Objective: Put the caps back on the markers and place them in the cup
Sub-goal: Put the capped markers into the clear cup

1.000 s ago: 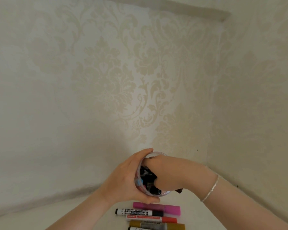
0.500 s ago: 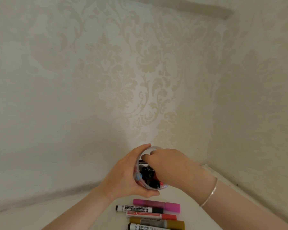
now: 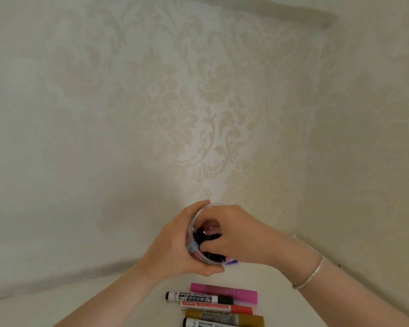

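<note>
Left hand (image 3: 172,246) wraps clear cup (image 3: 200,257) from left side, thumb under near rim, cup tipped toward camera above worktop (image 3: 128,300). Right hand (image 3: 236,234) reaches into cup mouth, fingers curled among dark caps (image 3: 204,236); exact grip hidden. Five markers (image 3: 222,300) lie side by side on worktop, near cup.

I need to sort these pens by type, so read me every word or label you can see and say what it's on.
"WHITEBOARD MARKER": on the black-capped white marker, upside down; its other characters are too small.
"MARKER": on the bottom white marker, upside down.
Red marker label: too small to read.
Gold marker print: blurred.
</note>
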A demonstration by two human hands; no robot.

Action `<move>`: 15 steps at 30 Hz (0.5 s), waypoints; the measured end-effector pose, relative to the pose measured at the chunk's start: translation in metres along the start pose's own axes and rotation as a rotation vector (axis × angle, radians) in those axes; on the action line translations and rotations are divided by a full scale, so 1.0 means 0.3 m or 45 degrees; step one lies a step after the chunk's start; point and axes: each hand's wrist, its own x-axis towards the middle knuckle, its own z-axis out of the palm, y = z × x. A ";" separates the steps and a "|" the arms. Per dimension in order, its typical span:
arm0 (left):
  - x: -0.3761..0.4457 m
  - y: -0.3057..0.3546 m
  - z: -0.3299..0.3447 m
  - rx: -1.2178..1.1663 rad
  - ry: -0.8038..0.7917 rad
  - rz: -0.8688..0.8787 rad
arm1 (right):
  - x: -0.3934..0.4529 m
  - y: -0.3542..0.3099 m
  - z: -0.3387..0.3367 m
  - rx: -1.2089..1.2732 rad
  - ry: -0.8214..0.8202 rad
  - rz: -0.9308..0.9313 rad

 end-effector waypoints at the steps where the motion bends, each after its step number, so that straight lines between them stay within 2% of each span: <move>1: 0.001 0.005 0.000 0.005 0.003 0.012 | 0.003 0.006 0.004 -0.017 0.046 -0.014; 5: 0.009 0.025 0.009 0.045 0.027 0.074 | 0.028 0.039 0.050 -0.338 0.153 -0.010; 8: 0.012 0.024 0.011 0.059 0.042 0.104 | 0.045 0.035 0.061 -0.339 0.115 0.140; 12: 0.010 0.014 0.011 0.050 0.007 0.102 | 0.059 0.007 0.011 -0.255 -0.333 0.306; 15: 0.009 0.015 0.009 0.047 -0.001 0.090 | 0.060 0.009 -0.013 -0.312 -0.467 0.275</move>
